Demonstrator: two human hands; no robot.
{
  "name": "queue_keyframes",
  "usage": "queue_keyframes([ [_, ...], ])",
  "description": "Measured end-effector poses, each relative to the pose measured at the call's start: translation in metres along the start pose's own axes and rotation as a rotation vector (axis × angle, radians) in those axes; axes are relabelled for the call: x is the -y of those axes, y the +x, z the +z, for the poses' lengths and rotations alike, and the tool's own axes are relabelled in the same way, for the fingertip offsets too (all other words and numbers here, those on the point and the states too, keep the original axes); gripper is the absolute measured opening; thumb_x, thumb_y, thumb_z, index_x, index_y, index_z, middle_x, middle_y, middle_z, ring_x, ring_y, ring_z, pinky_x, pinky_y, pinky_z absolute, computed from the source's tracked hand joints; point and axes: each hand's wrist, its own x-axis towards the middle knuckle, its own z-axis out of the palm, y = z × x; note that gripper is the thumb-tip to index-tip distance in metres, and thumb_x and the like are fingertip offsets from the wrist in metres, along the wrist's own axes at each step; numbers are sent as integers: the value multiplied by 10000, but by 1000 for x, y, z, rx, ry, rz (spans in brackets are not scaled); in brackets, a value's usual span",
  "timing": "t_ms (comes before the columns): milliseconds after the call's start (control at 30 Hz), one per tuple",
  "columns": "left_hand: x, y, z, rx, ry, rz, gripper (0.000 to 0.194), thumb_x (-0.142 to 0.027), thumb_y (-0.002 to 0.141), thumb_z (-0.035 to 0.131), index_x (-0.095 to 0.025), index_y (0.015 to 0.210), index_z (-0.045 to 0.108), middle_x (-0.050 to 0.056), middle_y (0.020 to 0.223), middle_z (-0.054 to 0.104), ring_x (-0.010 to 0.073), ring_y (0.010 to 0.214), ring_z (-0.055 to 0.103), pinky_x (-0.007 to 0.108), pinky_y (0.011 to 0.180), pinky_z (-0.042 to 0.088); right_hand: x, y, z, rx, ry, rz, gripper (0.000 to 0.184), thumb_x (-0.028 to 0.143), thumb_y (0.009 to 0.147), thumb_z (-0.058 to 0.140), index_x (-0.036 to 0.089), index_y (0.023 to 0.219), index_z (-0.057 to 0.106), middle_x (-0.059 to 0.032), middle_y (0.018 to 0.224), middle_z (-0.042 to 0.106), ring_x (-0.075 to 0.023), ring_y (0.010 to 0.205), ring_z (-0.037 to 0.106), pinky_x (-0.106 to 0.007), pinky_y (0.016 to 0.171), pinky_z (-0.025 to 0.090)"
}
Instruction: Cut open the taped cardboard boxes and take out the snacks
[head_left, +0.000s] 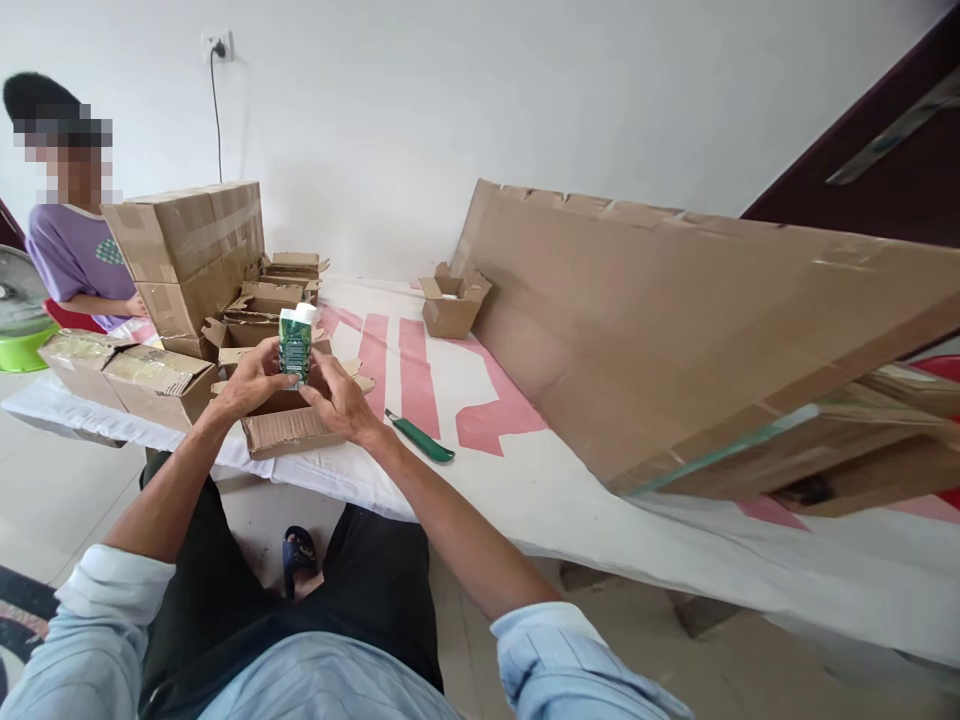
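A small green printed bottle with a white cap point(295, 350) is held upright in front of me, above an open cardboard box point(289, 432). My left hand point(253, 380) is closed around its left side, the thumb across the lower front. From the right, my right hand point(341, 395) grips the bottle near its base, thumb toward the lower edge; some of its fingers are hidden behind. To the right of my right hand lies a green utility knife point(421, 438) on the table. Several more open boxes point(270, 297) stand in a row behind the bottle.
Stacked closed cartons point(187, 240) rise at the left, with two taped boxes point(154, 380) in front. One small open box point(454, 303) stands near the wall. A large cardboard sheet or carton point(675, 330) slants across the right side. Another person point(79, 240) sits at the far left.
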Motion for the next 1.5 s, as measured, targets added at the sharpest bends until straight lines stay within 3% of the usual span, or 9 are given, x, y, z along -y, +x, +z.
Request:
queue_keyframes([
  [167, -18, 6, -43, -295, 70, 25, 696, -414, 704, 1081, -209, 1288, 764, 73, 1165, 885, 299, 1095, 857, 469, 1018, 722, -10, -21, -26, 494, -478, -20, 391, 511, 1140, 811, 195, 1370, 817, -157, 1299, 858, -347, 1271, 783, -482, 1202, 518],
  [333, -35, 8, -79, -453, 138, 64, 649, -469, 749, 1025, -240, 1287, 744, 59, 1122, 860, 311, 1078, 867, 486, 965, 760, -10, -52, -46, 531, -561, -98, 169, 333, 1176, 774, 199, 1091, 832, -106, 1065, 872, -275, 1044, 797, -395, 1037, 503],
  [600, -13, 7, -87, -492, 168, -25, 599, -554, 763, 1041, -220, 1179, 768, 61, 1106, 861, 256, 931, 828, 404, 832, 737, -13, -96, -79, 405, -446, -156, 139, 303, 1126, 854, 210, 1026, 827, -60, 972, 849, -241, 898, 773, -362, 871, 494],
  [733, 4, 4, -86, -310, 394, -122, 556, -471, 731, 1031, -215, 1172, 809, 70, 1093, 867, 273, 973, 801, 414, 914, 688, -10, -106, -82, 340, -412, -202, 219, 306, 1107, 875, 220, 918, 802, -42, 888, 806, -218, 827, 726, -357, 844, 496],
  [933, 35, -14, -74, 118, 1005, -331, 520, -274, 825, 834, -249, 1345, 846, 86, 1314, 854, 353, 1222, 790, 472, 1122, 613, -10, -126, -87, 233, -350, -263, 226, 328, 1116, 853, 226, 924, 793, -37, 843, 781, -212, 807, 707, -361, 857, 543],
  [1100, 76, -8, -62, 225, 1336, -551, 548, -213, 906, 802, -261, 1451, 832, 182, 1411, 817, 409, 1346, 762, 459, 1067, 628, -19, -129, -80, 159, -298, -245, 236, 471, 1120, 827, 269, 999, 855, -57, 911, 827, -257, 876, 744, -472, 1060, 638],
  [1267, 99, 11, -57, 160, 1424, -588, 582, -149, 964, 755, -248, 1536, 798, 222, 1612, 744, 429, 1455, 709, 485, 1090, 634, -33, -128, -75, -108, -267, -186, 259, 503, 1098, 802, 278, 1197, 884, -116, 1120, 864, -346, 1113, 795, -608, 1174, 638],
  [1367, 105, 10, -54, 129, 1437, -578, 585, -165, 997, 732, -232, 1577, 777, 256, 1673, 681, 464, 1522, 655, 537, 1110, 630, -51, -131, -78, -356, -225, -110, 331, 492, 1139, 693, 248, 1280, 867, -162, 1233, 843, -362, 1167, 805, -585, 1084, 671],
  [1500, 112, -3, -50, 82, 1524, -565, 577, -258, 1061, 722, -294, 1637, 735, 237, 1669, 664, 464, 1503, 631, 581, 1145, 601, -81, -140, -78, -657, -51, 151, 355, 507, 1151, 630, 243, 1223, 856, -145, 1189, 838, -337, 1117, 820, -503, 958, 685],
])
